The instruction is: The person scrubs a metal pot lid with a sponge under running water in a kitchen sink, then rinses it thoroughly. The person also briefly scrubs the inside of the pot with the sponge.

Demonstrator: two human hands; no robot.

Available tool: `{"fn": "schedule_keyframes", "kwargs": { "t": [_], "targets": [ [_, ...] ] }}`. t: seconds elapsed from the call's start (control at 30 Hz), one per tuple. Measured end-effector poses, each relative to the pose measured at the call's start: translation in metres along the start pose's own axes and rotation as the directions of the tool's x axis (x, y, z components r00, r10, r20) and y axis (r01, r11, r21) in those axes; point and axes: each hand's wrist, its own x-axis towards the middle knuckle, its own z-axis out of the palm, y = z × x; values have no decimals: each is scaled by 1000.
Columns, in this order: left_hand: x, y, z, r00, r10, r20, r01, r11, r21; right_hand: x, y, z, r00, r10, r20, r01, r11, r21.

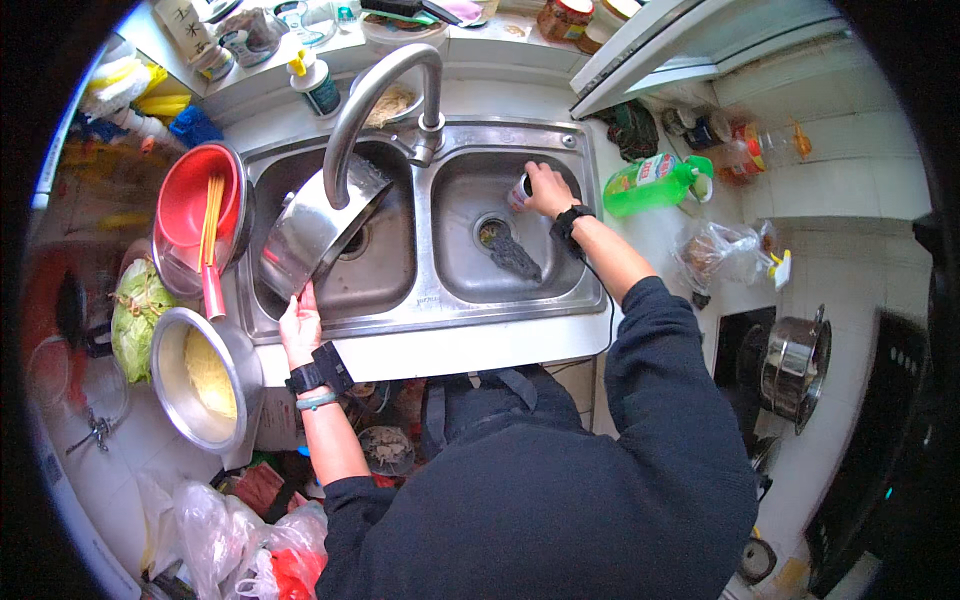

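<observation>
My left hand (pixel 301 324) grips the near side of a stainless steel pot (pixel 296 240), which is tilted on its side in the left basin (pixel 382 285) of a double sink. The pot's mouth faces down and to the right. In the right basin (pixel 457 262), my right hand (pixel 551 189) has its fingers around a small printed cup (pixel 518 193) near the back wall. A dark grey scrubbing cloth (pixel 514 255) lies beside the drain (pixel 492 231), where some food scraps show. The curved faucet (pixel 352 97) arches over the pot.
Left of the sink stand a red plastic basin (pixel 191 180) with chopsticks, a cabbage (pixel 140 319) and a metal bowl (pixel 169 375) of pale shreds. A green detergent bottle (pixel 645 186) lies at the right. An open window frame (pixel 637 56) juts in behind; a pot (pixel 791 367) sits on the stove.
</observation>
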Motion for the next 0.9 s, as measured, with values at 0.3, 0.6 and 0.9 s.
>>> {"fn": "schedule_keyframes", "kwargs": {
  "t": [0.3,0.6,0.9],
  "targets": [
    [8,-2,-30,993,36,-114,-33,999,25,8,14,39,993,119,1,-119,993,15],
    [-19,-25,-35,979,81,-185,-58,990,130,29,-149,-21,761,-458,-459,612,742,275],
    [-30,-41,-29,986,68,-155,-51,992,116,84,-195,2,814,-386,-434,546,764,344]
  ]
}}
